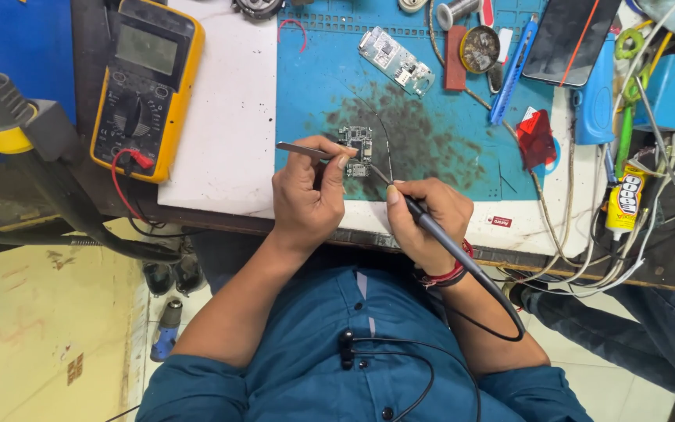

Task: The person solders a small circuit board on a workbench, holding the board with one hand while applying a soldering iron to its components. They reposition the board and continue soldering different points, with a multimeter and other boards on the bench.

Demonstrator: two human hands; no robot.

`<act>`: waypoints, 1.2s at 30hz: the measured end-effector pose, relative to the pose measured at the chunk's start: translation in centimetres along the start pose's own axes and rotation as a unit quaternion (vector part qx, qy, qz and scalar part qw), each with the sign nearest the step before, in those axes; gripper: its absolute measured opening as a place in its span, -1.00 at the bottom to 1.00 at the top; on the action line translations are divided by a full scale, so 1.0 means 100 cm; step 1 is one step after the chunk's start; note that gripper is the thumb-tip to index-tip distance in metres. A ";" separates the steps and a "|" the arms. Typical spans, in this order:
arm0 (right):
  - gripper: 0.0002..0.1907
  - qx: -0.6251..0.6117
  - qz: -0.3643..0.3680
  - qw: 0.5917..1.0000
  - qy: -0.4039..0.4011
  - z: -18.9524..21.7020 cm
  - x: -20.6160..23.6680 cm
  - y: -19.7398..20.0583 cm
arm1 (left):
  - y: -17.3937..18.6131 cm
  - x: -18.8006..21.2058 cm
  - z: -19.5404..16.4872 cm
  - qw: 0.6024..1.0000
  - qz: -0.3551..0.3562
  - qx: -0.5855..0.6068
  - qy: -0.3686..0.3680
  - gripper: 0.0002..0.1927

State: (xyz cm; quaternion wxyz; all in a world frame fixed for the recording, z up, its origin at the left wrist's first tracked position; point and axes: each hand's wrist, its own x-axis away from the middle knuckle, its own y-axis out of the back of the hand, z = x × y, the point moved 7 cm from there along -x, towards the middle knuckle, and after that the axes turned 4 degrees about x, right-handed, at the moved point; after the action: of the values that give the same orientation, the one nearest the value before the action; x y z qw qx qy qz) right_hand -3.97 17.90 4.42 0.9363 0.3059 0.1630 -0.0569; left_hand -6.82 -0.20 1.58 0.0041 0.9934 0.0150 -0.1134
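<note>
A small green circuit board lies on a stained blue work mat. My left hand grips metal tweezers whose tips reach the board's left side. My right hand holds a black soldering iron like a pen, its thin tip pointing up toward the board's lower right corner. The iron's black cable loops back past my wrist.
A yellow multimeter with red lead rests at left on a white sheet. A second board, solder spool, flux tin, blue knife, phone, red piece and glue tube crowd the right. Another person's leg is lower right.
</note>
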 end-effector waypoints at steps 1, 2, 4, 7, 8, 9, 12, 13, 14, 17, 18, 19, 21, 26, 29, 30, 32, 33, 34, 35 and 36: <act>-0.91 0.001 0.000 1.000 0.000 -0.001 0.003 0.003 | -0.003 0.004 0.000 1.000 0.000 -0.004 0.001 -0.88; -0.90 0.003 0.000 1.000 -0.001 -0.002 0.007 0.006 | -0.007 0.008 -0.001 1.000 0.000 -0.007 0.002 -0.88; -0.90 0.008 0.001 1.000 0.001 -0.004 0.014 0.013 | -0.015 0.015 -0.002 1.000 0.001 -0.011 0.000 -0.88; -0.91 0.009 0.004 1.000 0.003 -0.008 0.026 0.024 | -0.026 0.029 -0.006 1.000 -0.001 -0.019 -0.005 -0.87; -0.91 0.008 0.004 1.000 0.002 -0.010 0.029 0.029 | -0.031 0.033 -0.007 1.000 -0.002 -0.023 -0.006 -0.87; -0.91 0.006 0.004 1.000 0.001 -0.012 0.034 0.034 | -0.035 0.038 -0.008 1.000 -0.002 -0.028 -0.007 -0.87; -0.91 0.018 0.002 1.000 0.007 0.058 0.029 -0.048 | 0.070 0.028 -0.009 1.000 0.007 0.001 -0.004 -0.87; -0.91 0.018 0.003 1.000 0.004 0.060 0.034 -0.049 | 0.072 0.033 -0.010 1.000 0.007 0.000 -0.005 -0.87; -0.91 0.018 0.003 1.000 0.002 0.063 0.040 -0.049 | 0.075 0.038 -0.012 1.000 0.008 -0.001 -0.008 -0.87; -0.91 0.015 0.023 1.000 0.002 0.023 0.002 -0.018 | 0.025 0.008 -0.004 1.000 -0.007 -0.006 -0.003 -0.87; -0.91 0.013 0.023 1.000 0.006 0.022 0.014 -0.009 | 0.017 0.021 -0.008 1.000 -0.009 -0.009 -0.007 -0.86; -0.91 0.008 0.021 1.000 0.002 0.017 0.020 -0.001 | 0.009 0.026 -0.009 1.000 -0.007 -0.008 -0.006 -0.87; -0.91 0.001 0.018 1.000 -0.005 0.002 0.019 0.016 | -0.013 0.026 -0.008 1.000 -0.004 -0.004 -0.002 -0.87; -0.91 0.003 0.021 1.000 -0.006 0.009 0.041 0.021 | -0.013 0.048 -0.014 1.000 -0.003 -0.010 -0.005 -0.87; -0.91 0.002 0.018 1.000 -0.005 0.001 0.040 0.030 | -0.023 0.047 -0.013 1.000 -0.003 0.003 -0.004 -0.88; -0.91 0.002 0.017 1.000 -0.004 -0.002 0.039 0.032 | -0.027 0.046 -0.012 1.000 -0.004 0.010 -0.003 -0.88; -0.91 0.001 0.018 1.000 -0.003 -0.005 0.036 0.038 | -0.033 0.044 -0.014 1.000 -0.014 0.000 -0.002 -0.88; -0.91 0.000 0.019 1.000 -0.002 -0.007 0.030 0.036 | -0.032 0.038 -0.013 1.000 -0.019 -0.005 -0.002 -0.88; -0.91 0.002 0.019 1.000 0.000 -0.007 0.027 0.037 | -0.033 0.036 -0.013 1.000 -0.020 -0.002 0.000 -0.88; -0.92 0.004 0.020 1.000 0.003 -0.007 0.026 0.038 | -0.035 0.035 -0.014 1.000 -0.021 0.000 0.001 -0.88; -0.92 0.005 0.019 1.000 0.006 -0.010 0.015 0.036 | -0.035 0.024 -0.010 1.000 -0.022 0.002 0.002 -0.88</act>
State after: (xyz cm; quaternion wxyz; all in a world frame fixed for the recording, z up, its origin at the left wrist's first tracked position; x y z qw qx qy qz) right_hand -2.06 21.35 5.14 0.9346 0.3139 0.1629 -0.0378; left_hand -4.38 3.35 2.04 -0.0003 0.9931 0.0364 -0.1114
